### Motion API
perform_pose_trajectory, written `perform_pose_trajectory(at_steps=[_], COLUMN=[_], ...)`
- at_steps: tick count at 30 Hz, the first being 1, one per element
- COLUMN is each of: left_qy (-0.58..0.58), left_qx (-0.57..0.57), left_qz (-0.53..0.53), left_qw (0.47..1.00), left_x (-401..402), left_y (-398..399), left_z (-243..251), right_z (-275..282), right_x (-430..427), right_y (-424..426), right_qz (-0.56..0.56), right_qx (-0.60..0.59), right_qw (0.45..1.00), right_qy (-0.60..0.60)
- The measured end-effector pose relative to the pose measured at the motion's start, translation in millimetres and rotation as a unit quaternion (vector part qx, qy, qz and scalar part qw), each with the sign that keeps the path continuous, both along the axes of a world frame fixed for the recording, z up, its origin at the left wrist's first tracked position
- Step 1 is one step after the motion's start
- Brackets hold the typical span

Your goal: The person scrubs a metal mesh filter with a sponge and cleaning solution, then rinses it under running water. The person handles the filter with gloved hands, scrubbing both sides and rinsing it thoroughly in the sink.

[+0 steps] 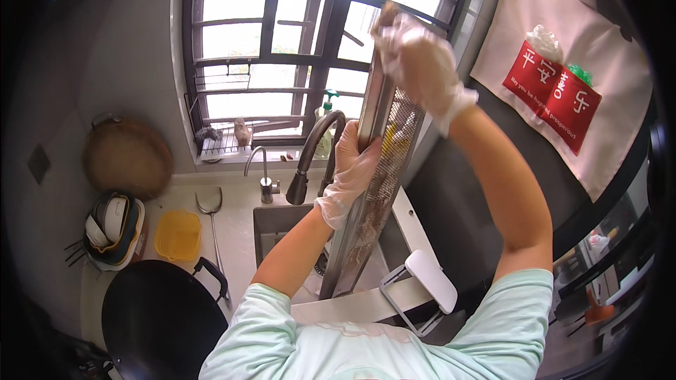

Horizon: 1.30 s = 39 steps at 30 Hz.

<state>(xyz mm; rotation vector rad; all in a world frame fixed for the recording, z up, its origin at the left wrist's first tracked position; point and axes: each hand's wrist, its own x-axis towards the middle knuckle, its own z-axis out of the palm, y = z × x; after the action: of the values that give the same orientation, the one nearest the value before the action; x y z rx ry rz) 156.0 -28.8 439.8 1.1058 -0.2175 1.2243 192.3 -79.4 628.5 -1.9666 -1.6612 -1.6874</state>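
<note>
A long metal frame with a perforated mesh panel (381,179) stands steeply tilted, its lower end in the sink (269,221). Brownish residue shows on the mesh. My left hand (355,169), in a clear plastic glove, grips the frame's left edge about halfway up. Near the top, my gloved right hand (422,58) is closed around a brownish item (388,13) pressed at the frame's upper end; blur hides what kind of item it is. Left of the frame, a dark pull-down faucet (311,153) arches over the sink.
A small tap (266,187), a metal spatula (213,216), a yellow plastic basket (178,235), stacked bowls (113,227) and a black wok (158,316) are on the left counter. A pump bottle (324,137) stands on the windowsill. A white folding bracket (430,279) sits at the sink's front right.
</note>
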Motion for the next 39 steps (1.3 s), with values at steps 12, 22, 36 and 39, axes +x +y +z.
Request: perform_pose_trajectory(at_steps=[12, 22, 36, 39], left_qy=[-0.01, -0.004, 0.004, -0.024], left_qx=[-0.024, -0.026, -0.008, -0.116], left_qz=[-0.03, -0.02, -0.049, -0.169], left_qw=[0.999, 0.999, 0.999, 0.978], left_x=[13, 21, 13, -4], left_y=[-2, 10, 0, -7], left_z=[-10, -16, -10, -5], right_z=[24, -60, 14, -2], right_x=[37, 46, 34, 30], right_y=[6, 7, 24, 21], right_qz=[0.193, 0.197, 0.184, 0.173], right_qx=[0.068, 0.061, 0.143, 0.183], right_qw=[0.979, 0.961, 0.962, 0.966], right_qy=[0.007, 0.184, 0.145, 0.061])
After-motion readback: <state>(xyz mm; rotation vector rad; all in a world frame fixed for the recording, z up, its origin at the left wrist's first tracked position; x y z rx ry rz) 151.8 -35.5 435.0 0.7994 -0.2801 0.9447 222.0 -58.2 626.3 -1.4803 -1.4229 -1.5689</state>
